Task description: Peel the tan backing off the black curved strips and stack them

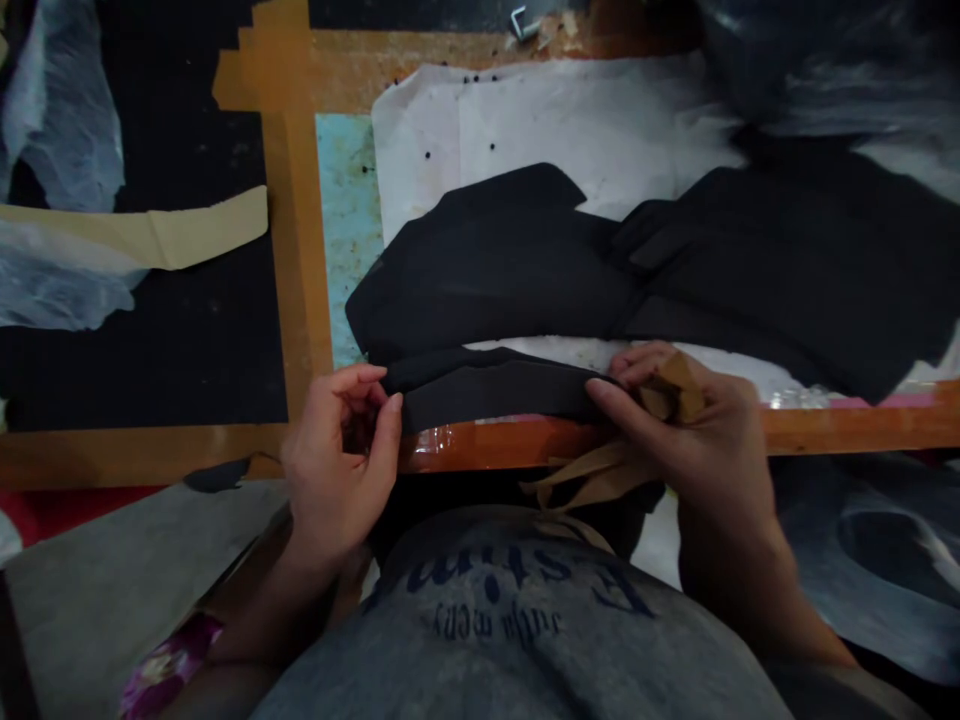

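Observation:
Along the table's front edge lies a curved strip of black sheet material (495, 392). My left hand (341, 450) pinches its left end between thumb and fingers. At the other end, my right hand (690, 420) grips the strip with thumb and forefinger. A crumpled piece of tan tape or paper (679, 385) is tucked among the right hand's fingers, and tan strips (592, 475) hang below that hand. Just beyond the strip, a larger black cut piece (495, 265) lies flat, with more black pieces (795, 260) overlapping it on the right.
White paper (570, 110) covers the work surface beneath the black pieces. Brown tape (292, 250) runs along the table's joints. A beige strip (210, 235) and clear plastic (67, 280) lie on the left. A small metal piece (523, 25) sits at the back.

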`<state>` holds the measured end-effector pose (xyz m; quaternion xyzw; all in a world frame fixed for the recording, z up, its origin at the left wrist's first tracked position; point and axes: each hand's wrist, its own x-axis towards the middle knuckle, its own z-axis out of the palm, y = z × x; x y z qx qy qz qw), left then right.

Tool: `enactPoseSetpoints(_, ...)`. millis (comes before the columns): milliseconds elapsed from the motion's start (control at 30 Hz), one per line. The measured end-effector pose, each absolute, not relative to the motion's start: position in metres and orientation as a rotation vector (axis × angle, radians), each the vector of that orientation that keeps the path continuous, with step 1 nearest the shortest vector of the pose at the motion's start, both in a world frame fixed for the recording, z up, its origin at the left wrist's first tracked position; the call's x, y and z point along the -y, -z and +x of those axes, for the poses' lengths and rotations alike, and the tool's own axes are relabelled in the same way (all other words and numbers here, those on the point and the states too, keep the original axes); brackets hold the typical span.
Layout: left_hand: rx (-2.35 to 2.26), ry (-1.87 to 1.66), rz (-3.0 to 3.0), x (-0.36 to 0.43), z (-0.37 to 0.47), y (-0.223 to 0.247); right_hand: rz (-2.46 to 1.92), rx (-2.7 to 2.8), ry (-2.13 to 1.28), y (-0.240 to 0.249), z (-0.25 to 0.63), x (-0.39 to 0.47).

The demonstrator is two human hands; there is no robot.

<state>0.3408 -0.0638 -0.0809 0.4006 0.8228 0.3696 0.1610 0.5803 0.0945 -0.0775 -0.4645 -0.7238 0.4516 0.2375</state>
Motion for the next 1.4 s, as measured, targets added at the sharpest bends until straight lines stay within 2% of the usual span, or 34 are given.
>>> enactPoseSetpoints(567, -2.426, -0.923, 1.132, 0.056, 0.337, 0.079, -1.303, 2.240, -1.086, 0.071, 0.567, -0.096)
enactPoseSetpoints(733, -2.521, -0.792, 1.243, 0.056, 0.338, 0.080, -1.302, 2.524, -0.791, 0.067, 0.565, -0.095)
enactPoseSetpoints(900, -2.640, -0.809, 1.403, 0.061, 0.335, 0.083, -1.257, 2.891, -0.445, 0.061, 0.569, -0.101)
enactPoseSetpoints(1067, -2.652, -0.843, 1.465, 0.066, 0.340, 0.090, -1.261, 3.065, -0.342, 0.055, 0.564, -0.109)
enactPoseSetpoints(1267, -2.717, -0.852, 1.540, 0.066, 0.344, 0.096, -1.521, 3.252, -0.124, 0.045, 0.558, -0.121)
enactPoseSetpoints(1400, -2.740, -0.879, 1.543, 0.069, 0.343, 0.094, -1.479, 3.276, -0.284, 0.036, 0.585, -0.125)
